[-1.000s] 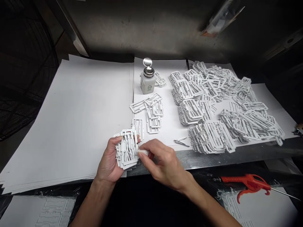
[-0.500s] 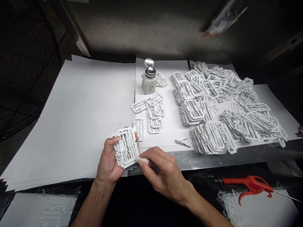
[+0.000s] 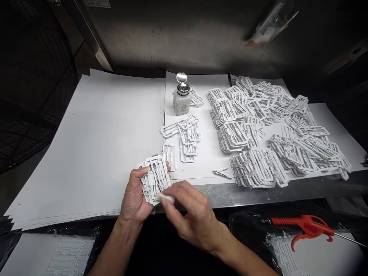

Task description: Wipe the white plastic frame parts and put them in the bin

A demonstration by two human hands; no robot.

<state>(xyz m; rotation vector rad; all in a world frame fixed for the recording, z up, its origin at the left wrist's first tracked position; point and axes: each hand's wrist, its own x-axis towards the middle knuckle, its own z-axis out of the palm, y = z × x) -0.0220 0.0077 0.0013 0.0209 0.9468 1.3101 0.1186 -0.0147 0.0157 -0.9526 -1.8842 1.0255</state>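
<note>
Head view: my left hand [image 3: 133, 195] is curled around a stack of white plastic frames [image 3: 154, 179], gripping it above the edge of the white paper sheets [image 3: 100, 145], while my right hand [image 3: 192, 218] pinches a small white wipe [image 3: 165, 198] against the stack's lower edge. Past my hands, heaps of similar frames [image 3: 255, 126], a pump dispenser bottle [image 3: 182, 100] and small nippers [image 3: 222, 174] lie on paper; a red air blow gun [image 3: 301, 224] lies below the bench edge, to the right.

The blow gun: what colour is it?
The blow gun is orange-red, clearest in the head view.
</note>
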